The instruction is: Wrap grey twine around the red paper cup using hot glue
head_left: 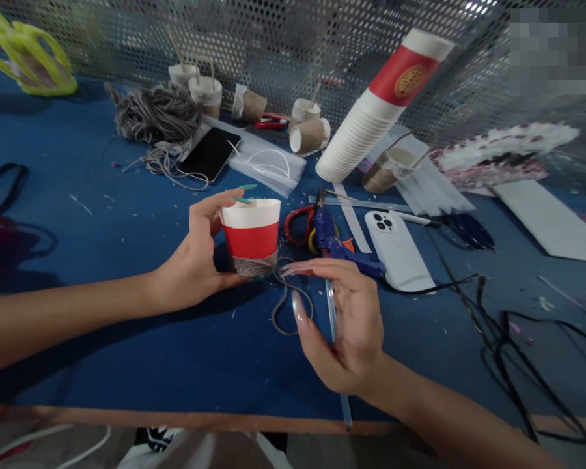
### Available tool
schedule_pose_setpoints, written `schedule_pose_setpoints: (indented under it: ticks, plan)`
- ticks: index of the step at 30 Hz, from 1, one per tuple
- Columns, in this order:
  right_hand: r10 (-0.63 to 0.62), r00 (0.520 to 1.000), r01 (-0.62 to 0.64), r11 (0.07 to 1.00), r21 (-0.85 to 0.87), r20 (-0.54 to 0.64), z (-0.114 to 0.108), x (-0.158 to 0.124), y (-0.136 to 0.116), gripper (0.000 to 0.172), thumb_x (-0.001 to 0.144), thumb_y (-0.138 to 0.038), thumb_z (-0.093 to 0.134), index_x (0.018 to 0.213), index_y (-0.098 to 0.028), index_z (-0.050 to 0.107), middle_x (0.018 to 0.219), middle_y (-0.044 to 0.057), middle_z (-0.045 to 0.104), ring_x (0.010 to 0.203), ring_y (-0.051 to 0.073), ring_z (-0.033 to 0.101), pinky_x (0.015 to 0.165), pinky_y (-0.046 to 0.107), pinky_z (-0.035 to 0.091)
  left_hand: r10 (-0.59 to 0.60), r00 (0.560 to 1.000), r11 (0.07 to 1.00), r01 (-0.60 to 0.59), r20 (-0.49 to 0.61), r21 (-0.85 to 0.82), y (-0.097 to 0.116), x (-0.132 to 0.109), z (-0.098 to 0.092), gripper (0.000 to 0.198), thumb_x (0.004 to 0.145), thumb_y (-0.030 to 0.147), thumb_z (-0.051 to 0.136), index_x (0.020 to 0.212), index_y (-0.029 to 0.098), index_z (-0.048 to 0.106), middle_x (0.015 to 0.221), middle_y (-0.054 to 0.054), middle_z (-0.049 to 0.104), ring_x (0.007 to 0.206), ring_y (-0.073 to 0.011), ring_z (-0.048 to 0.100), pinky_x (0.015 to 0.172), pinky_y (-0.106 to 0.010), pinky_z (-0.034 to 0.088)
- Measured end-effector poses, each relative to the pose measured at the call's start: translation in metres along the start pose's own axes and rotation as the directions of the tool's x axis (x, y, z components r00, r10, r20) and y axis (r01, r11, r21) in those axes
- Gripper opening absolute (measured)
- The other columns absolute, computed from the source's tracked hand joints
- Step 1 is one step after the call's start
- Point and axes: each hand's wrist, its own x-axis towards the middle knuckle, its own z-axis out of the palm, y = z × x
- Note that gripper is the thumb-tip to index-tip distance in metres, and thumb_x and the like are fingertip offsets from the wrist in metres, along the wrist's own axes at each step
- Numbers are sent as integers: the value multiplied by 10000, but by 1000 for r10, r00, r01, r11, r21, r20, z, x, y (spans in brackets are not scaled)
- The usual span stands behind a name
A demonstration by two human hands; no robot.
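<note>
My left hand (195, 254) is closed around a red and white paper cup (252, 240), fingers at the rim and thumb under the base. Grey yarn (254, 264) is wound around the lower part of the cup. A loose loop of this yarn hangs to the right, over the table. My right hand (344, 319) is beside the cup's base, thumb and fingers apart, fingertips close to the yarn. Whether they touch it is unclear. A clear glue stick (346, 410) passes behind the right hand. Just beyond lies a blue glue gun (326, 228).
Red-handled scissors (299, 227) lie beside the glue gun, with a white phone (401, 251) to the right. Behind stand a tall cup stack (361, 133), a grey yarn bundle (156, 114), a black phone (211, 154) and several small twine-wrapped cups. Black cable (505, 365) trails at right.
</note>
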Motion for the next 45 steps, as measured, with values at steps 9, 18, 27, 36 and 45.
schedule_pose_setpoints:
  ticks: [9, 18, 27, 36, 45]
  plan:
    - [115, 992, -108, 987, -117, 48, -3, 4, 1, 400, 791, -79, 585, 1153, -222, 497, 1073, 90, 620, 998, 235, 624, 871, 444, 525, 125, 991, 992, -124, -57, 14, -4, 2, -1, 882, 675, 257, 846, 1321, 305, 246, 1515, -143, 258, 1450, -341, 319, 1076, -543, 508]
    - [-99, 994, 92, 989, 119, 54, -11, 13, 0, 301, 775, -93, 495, 1046, -198, 573, 867, 76, 688, 818, 230, 661, 709, 419, 558, 151, 983, 987, -155, -107, -29, -10, 3, -1, 941, 610, 309, 891, 1348, 291, 307, 1394, -120, 283, 1378, -319, 360, 1032, -468, 539]
    - [-138, 986, 120, 977, -178, -94, -4, 10, 14, 734, 657, -110, 662, 1339, -212, 412, 1188, 129, 548, 1062, 280, 586, 850, 461, 565, 206, 970, 966, -181, 126, -182, 1, 2, -7, 1024, 704, 172, 809, 1449, 383, 138, 1491, -129, 275, 1371, -348, 429, 996, -524, 554]
    - [14, 967, 16, 993, -114, 256, -4, 13, 9, 919, 756, -103, 591, 1523, -185, 91, 1611, 164, 192, 1487, 313, 231, 1201, 560, 270, 194, 955, 969, -151, 226, -195, 5, 4, -7, 865, 763, 92, 692, 1426, 366, 208, 1490, -122, 302, 1462, -350, 302, 1028, -520, 549]
    - [195, 944, -112, 948, -298, 266, -29, 29, 17, 756, 827, -127, 495, 1491, -198, 140, 1623, 164, 129, 1500, 296, 199, 1180, 529, 315, 54, 997, 998, -53, 63, -17, 1, 2, -4, 786, 670, 77, 703, 1299, 338, 312, 1410, -111, 311, 1398, -362, 358, 983, -561, 565]
